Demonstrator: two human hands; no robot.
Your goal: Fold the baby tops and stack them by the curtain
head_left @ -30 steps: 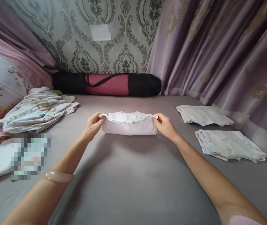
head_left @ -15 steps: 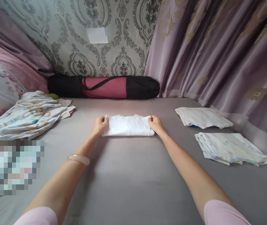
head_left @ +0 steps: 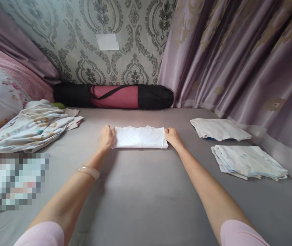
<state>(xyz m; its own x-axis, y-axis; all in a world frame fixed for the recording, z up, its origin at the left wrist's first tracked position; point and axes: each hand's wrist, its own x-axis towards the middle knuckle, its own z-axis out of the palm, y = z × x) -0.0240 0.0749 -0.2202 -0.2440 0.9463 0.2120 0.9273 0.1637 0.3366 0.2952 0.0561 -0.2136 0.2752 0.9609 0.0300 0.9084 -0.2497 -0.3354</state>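
Observation:
A folded white cloth (head_left: 140, 137), a long flat bundle, lies crosswise on the grey bed sheet (head_left: 146, 191). At its left end my left hand (head_left: 106, 137) is closed, thumb and fingers at the edge; a pale bangle (head_left: 88, 172) circles that wrist. My right hand (head_left: 172, 137) pinches the cloth's upper right corner. Small points of fabric stick up along the far edge. What kind of garment or cloth it is does not show.
On the right lie two folded light cloth piles, a farther one (head_left: 220, 129) and a nearer one (head_left: 248, 161). A rumpled heap of printed clothes (head_left: 38, 124) sits at left. A black and red rolled bag (head_left: 115, 96) lines the wall. A blurred patch (head_left: 24, 181) covers something lower left.
My left hand has shifted slightly left and turned at the cloth's left end. My right hand has moved a little outward at the right corner. The cloth stays nearly in place.

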